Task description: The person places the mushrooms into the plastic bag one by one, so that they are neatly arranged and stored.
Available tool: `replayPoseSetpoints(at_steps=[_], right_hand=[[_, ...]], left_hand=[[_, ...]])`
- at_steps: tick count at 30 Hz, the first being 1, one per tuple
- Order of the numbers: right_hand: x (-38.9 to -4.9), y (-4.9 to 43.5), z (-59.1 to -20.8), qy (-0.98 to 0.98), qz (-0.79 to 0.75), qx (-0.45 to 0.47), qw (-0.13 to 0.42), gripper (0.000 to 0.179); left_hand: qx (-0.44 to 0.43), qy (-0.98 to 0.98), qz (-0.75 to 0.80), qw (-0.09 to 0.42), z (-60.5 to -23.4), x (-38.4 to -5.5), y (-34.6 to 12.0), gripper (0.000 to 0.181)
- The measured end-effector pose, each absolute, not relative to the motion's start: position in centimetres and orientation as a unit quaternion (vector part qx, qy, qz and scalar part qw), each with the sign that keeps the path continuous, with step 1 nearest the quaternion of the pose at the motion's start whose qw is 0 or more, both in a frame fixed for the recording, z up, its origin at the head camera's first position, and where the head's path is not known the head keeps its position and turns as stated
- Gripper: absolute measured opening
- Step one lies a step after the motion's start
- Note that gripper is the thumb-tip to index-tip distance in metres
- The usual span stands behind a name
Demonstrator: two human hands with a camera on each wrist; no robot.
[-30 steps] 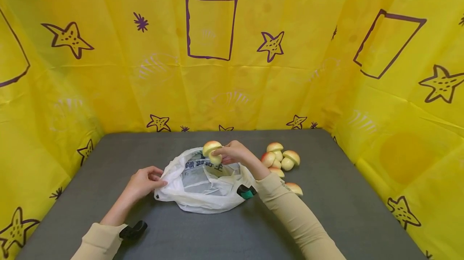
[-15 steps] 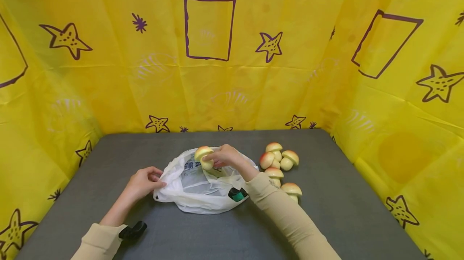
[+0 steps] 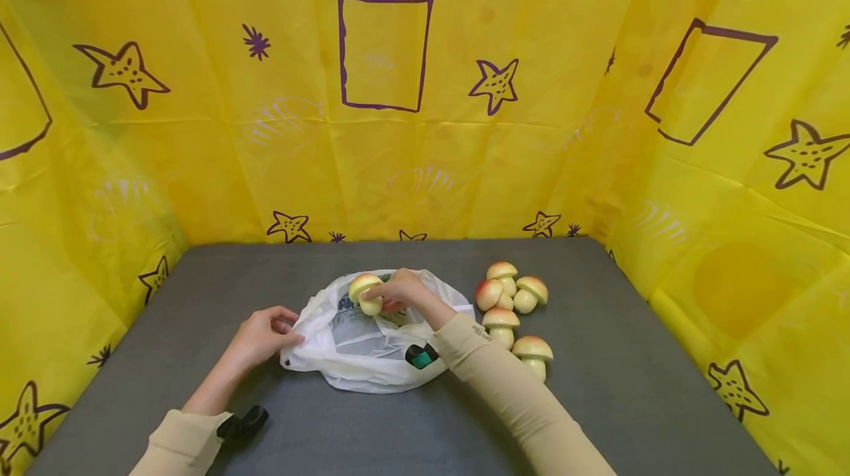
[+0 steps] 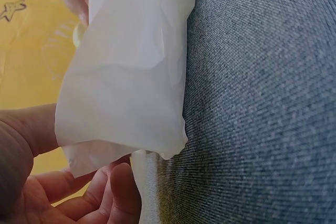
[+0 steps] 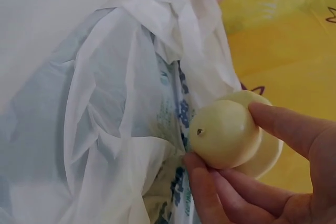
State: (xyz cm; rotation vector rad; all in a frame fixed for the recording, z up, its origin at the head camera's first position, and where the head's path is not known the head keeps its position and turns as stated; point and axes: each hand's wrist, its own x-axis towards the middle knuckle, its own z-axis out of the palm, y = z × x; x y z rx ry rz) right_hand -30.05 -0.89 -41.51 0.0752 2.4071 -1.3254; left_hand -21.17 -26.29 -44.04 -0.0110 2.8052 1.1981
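Note:
A white plastic bag (image 3: 372,381) with dark printing lies on the table, its mouth spread wide and facing up. My left hand (image 3: 259,339) pinches the bag's left rim between thumb and fingers; in the left wrist view the white film (image 4: 121,87) hangs over that hand. Over the bag's opening, my right hand (image 3: 406,293) holds a toy mushroom (image 3: 365,293) with a yellowish cap and pale stem. The right wrist view shows thumb and fingers around the mushroom's stem (image 5: 226,134), close to the printed inner side of the bag.
Several more toy mushrooms (image 3: 501,319) with red-tinged caps lie right of the bag, partly beside the right sleeve (image 3: 505,380). The grey table (image 3: 332,432) is walled by yellow cloth (image 3: 292,166) at the back and sides. Black straps circle both wrists.
My right hand has moved left and slightly down with the mushroom, further over the bag's mouth. Mushrooms behind the right sleeve have come into fuller view. The left hand stays on the rim.

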Motion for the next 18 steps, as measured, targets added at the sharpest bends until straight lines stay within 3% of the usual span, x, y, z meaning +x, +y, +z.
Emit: replayPoseSetpoints(at_steps=[18], right_hand=[[-31.2, -2.6, -43.1, 0.893, -0.403, 0.024, 0.2, 0.045]], left_hand=[[-0.004, 0.917, 0.397, 0.035, -44.3, -20.9, -26.4, 0.043]])
